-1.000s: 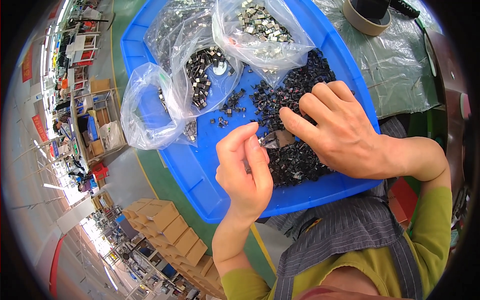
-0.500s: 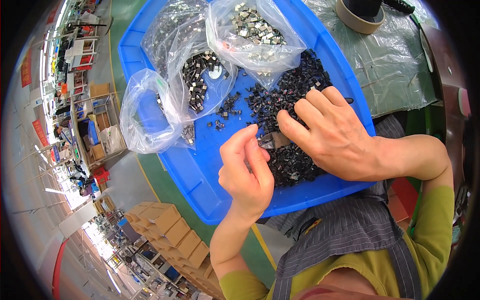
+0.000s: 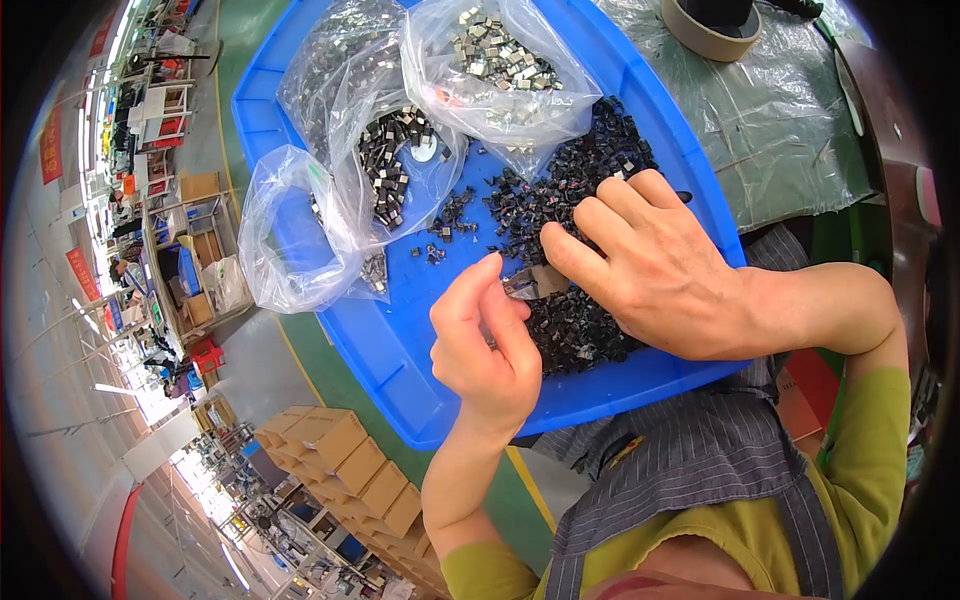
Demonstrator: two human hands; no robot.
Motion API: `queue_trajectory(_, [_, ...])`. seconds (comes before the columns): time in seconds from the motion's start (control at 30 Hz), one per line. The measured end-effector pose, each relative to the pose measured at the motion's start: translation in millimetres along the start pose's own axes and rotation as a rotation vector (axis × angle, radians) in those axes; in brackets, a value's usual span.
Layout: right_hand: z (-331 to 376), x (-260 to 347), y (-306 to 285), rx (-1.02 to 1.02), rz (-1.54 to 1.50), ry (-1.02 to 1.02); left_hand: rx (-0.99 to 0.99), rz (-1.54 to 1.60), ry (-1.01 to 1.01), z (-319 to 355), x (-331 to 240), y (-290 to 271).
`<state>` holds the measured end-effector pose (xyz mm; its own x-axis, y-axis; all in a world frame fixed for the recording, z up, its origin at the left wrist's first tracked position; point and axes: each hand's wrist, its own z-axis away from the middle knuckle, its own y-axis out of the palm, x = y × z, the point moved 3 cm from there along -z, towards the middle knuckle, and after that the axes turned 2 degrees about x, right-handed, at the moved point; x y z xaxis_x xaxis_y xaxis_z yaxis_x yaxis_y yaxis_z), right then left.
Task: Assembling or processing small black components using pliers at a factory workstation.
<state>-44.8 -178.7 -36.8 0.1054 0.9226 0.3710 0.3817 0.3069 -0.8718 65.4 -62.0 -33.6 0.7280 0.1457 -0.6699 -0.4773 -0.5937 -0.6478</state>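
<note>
Over a blue plastic tray (image 3: pixel 385 345), my left hand (image 3: pixel 487 350) is closed in a pinch, thumb against forefinger. Whatever it pinches is too small to make out. Just to the right, my right hand (image 3: pixel 665 270) is curled palm down above a heap of small black parts (image 3: pixel 570 335). Its fingertips are mostly hidden, and a dark rounded end (image 3: pixel 685 197) shows beside its knuckles; I cannot tell whether the hand holds it. Between the hands, a brownish flat piece (image 3: pixel 547 282) lies on the heap.
Clear plastic bags with silvery metal parts (image 3: pixel 505 60) and dark-and-silver parts (image 3: pixel 385 170) lie at the tray's far side. Another open bag (image 3: pixel 290 235) hangs over its left rim. A tape roll (image 3: pixel 710 35) sits on plastic sheeting at the far right. Stacked cartons (image 3: pixel 340 455) stand lower left.
Both hands have shifted slightly left in the picture, along with the bags and heap. Their closed poses look nearly the same, and the brownish piece shows a little more.
</note>
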Motion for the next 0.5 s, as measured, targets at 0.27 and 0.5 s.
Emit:
queue_trajectory(0.27, [1.2,1.4,1.5,0.013,0.044,0.015,-0.015,-0.030,0.000,-1.2,-3.7,2.0])
queue_trajectory(0.5, [-4.3,0.9,0.2,-0.099,0.104,-0.029,-0.005,0.493,-0.467,-12.4,-7.5,-4.7])
